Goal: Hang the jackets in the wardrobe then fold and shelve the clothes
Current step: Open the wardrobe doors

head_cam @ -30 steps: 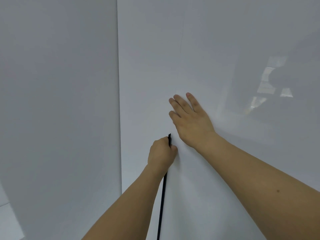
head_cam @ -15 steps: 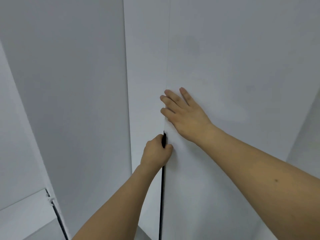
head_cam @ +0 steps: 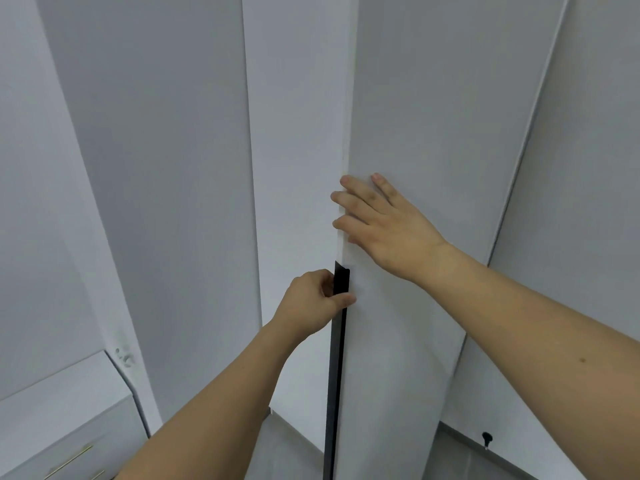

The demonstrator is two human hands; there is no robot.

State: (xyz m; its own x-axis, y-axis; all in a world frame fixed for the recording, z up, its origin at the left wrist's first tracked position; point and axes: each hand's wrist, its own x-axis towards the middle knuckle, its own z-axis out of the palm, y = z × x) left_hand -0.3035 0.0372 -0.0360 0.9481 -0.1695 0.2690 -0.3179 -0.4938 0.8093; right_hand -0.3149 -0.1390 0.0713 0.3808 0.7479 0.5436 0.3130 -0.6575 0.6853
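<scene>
- Wardrobe door [head_cam: 398,341], a tall white panel, fills the middle of the head view and stands edge-on towards the camera, its leading edge running from top to bottom
- Black handle strip [head_cam: 337,358] runs down that edge from about mid-height to the bottom of the frame
- Left hand [head_cam: 311,303] grips the top of the handle strip, fingers [head_cam: 327,282] curled round it from the left and the thumb pressed across its front
- Right hand [head_cam: 384,226] lies flat on the door face just above the strip, its fingers [head_cam: 353,202] straight and slightly apart, the tips reaching the door's edge
- White wall panels stand to either side of the door
- White drawer unit [head_cam: 69,427] with slim brass pulls [head_cam: 69,460] sits at lower left
- Small dark fitting [head_cam: 486,437] shows on the floor at lower right
</scene>
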